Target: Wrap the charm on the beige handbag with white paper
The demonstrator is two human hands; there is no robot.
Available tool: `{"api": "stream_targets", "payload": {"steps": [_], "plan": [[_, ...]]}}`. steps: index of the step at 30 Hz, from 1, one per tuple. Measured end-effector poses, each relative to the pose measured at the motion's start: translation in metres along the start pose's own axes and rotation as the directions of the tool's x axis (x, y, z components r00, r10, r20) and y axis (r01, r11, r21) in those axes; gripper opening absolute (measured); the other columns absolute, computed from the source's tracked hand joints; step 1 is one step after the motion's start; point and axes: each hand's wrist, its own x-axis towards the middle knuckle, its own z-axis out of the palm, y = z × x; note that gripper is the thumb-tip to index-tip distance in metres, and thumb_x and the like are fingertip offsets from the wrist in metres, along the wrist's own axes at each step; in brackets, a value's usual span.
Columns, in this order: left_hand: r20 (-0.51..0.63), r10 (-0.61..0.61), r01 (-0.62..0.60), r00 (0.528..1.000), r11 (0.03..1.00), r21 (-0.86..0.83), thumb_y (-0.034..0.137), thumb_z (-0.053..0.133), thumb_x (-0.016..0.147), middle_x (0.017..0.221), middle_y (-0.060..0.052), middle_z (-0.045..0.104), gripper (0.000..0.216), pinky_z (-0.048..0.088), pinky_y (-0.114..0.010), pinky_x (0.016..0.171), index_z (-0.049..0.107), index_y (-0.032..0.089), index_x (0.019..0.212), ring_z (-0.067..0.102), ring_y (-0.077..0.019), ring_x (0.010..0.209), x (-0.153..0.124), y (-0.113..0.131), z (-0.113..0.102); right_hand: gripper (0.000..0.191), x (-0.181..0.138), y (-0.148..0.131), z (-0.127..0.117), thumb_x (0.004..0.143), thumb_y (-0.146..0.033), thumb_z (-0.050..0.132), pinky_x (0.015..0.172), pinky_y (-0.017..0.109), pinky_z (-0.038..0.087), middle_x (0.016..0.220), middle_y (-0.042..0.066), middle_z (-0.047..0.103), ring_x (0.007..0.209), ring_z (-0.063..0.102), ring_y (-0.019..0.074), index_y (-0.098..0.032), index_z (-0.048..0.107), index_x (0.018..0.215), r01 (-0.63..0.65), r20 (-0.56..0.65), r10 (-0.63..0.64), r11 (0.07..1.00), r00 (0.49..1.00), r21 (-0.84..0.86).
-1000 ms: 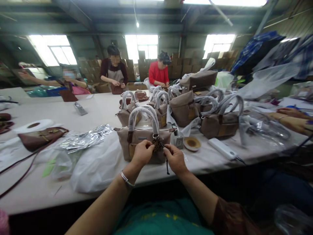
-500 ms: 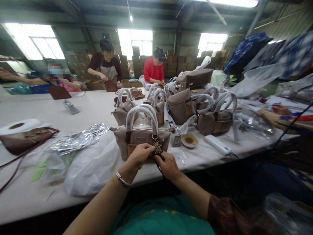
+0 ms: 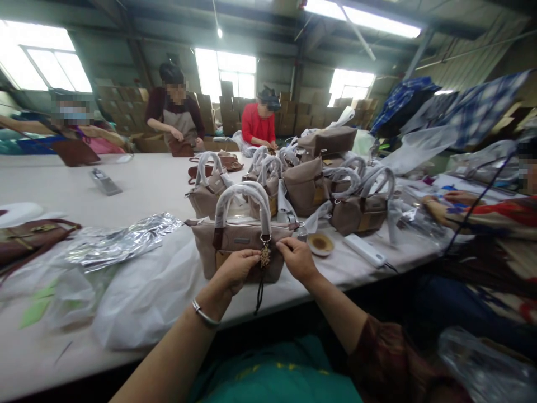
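Observation:
A taupe handbag (image 3: 241, 238) with foam-wrapped handles (image 3: 243, 196) stands upright at the table's near edge. A small spotted charm (image 3: 265, 255) with a dark tassel hangs from its handle ring. My left hand (image 3: 235, 271) pinches the charm from the left, against the bag's front. Just right of the charm, my right hand (image 3: 297, 258) has its fingertips at the bag's top edge. A silver bracelet is on my left wrist.
Several more taupe bags (image 3: 310, 184) crowd the table behind. Crumpled plastic bags (image 3: 142, 285) and foil (image 3: 117, 240) lie left, a brown bag (image 3: 29, 238) far left. A small round dish (image 3: 321, 243) and white device (image 3: 364, 250) sit right. Other people work across the table and at right.
My right hand has let go of the charm and risen to the bag's top edge; the tassel now hangs free. The view has shifted slightly.

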Motion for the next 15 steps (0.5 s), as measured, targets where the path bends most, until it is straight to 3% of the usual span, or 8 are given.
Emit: {"api": "stream_targets", "payload": {"steps": [2,4,8,12,15], "plan": [[-0.002,-0.016,0.016,1.000,1.000,0.019,0.021,0.081,0.062,0.080,-0.008,0.071,0.025,0.056,-0.029,0.063,0.070,0.011,0.081,0.067,-0.0181,0.069,-0.001,0.002,0.000,0.029,-0.010,0.012,0.007,0.079,-0.044,0.059,0.050,0.026,0.040,0.054,0.000,0.057,0.050,0.050,0.0139,-0.017,0.067,0.074,-0.232,0.019,0.233,0.950,0.972,0.211],[-0.012,0.012,-0.011,1.000,0.998,0.067,0.020,0.082,0.061,0.082,-0.009,0.071,0.026,0.055,-0.028,0.063,0.071,0.011,0.082,0.067,-0.0176,0.071,-0.002,0.002,0.001,0.032,-0.021,0.021,0.017,0.074,-0.047,0.061,0.042,0.024,0.033,0.049,-0.002,0.053,0.043,0.044,0.0118,-0.016,0.067,0.074,-0.369,0.074,0.368,0.860,0.927,0.351],[-0.035,0.097,-0.093,0.995,0.991,0.100,0.034,0.082,0.064,0.083,-0.008,0.070,0.037,0.054,-0.029,0.063,0.071,0.012,0.091,0.066,-0.0182,0.072,0.003,-0.002,0.005,0.033,-0.036,0.023,0.035,0.071,-0.049,0.063,0.041,0.022,0.032,0.047,-0.003,0.051,0.042,0.044,0.0105,-0.016,0.066,0.075,-0.374,0.135,0.350,0.839,0.927,0.396],[-0.090,0.160,-0.141,0.983,0.973,0.184,0.063,0.070,0.070,0.065,-0.005,0.063,0.051,0.048,-0.027,0.053,0.065,0.012,0.072,0.059,-0.0158,0.058,0.016,-0.011,0.004,0.037,-0.041,0.018,0.040,0.074,-0.052,0.061,0.039,0.022,0.029,0.044,-0.004,0.050,0.039,0.041,0.0095,-0.016,0.064,0.077,-0.410,0.211,0.352,0.805,0.912,0.429],[-0.092,0.245,-0.205,0.965,0.926,0.317,0.068,0.066,0.072,0.055,-0.001,0.054,0.055,0.038,-0.022,0.045,0.060,0.013,0.064,0.049,-0.0109,0.048,0.023,-0.020,0.006,0.035,-0.045,0.015,0.041,0.076,-0.051,0.060,0.039,0.021,0.030,0.044,-0.003,0.051,0.038,0.041,0.0088,-0.016,0.061,0.076,-0.413,0.268,0.320,0.781,0.909,0.468]]}}
